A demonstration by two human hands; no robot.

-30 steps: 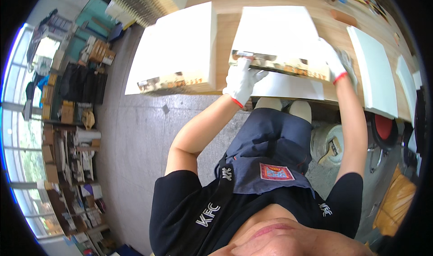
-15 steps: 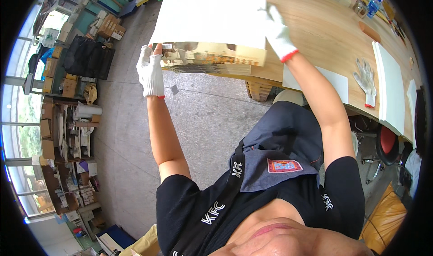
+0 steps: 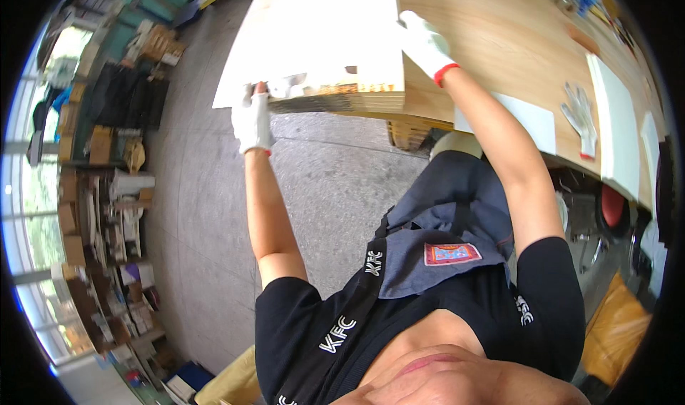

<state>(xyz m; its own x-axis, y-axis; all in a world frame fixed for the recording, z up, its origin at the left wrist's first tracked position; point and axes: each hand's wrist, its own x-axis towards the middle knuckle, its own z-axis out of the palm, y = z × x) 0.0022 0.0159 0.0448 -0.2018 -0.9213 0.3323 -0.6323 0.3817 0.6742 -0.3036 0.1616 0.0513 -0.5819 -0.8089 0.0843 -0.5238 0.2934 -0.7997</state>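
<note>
White-topped stack (image 3: 335,30) with printed near edge: resting at left end of wooden table (image 3: 492,37); touching its near left corner with gloved left hand (image 3: 251,122), laying thumb on top, cannot tell whether pinching with hidden fingers; meeting right edge with gloved right hand (image 3: 426,46), keeping fingers mostly together; lying farther right, white sheet (image 3: 526,123), loose glove (image 3: 583,123), white boards (image 3: 615,123).

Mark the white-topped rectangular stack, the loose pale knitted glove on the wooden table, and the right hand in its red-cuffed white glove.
White-topped rectangular stack (image 3: 333,35), head view: its upper face.
Loose pale knitted glove (image 3: 584,125), head view: below its fingers.
Right hand (image 3: 426,47), head view: middle of the hand.
</note>
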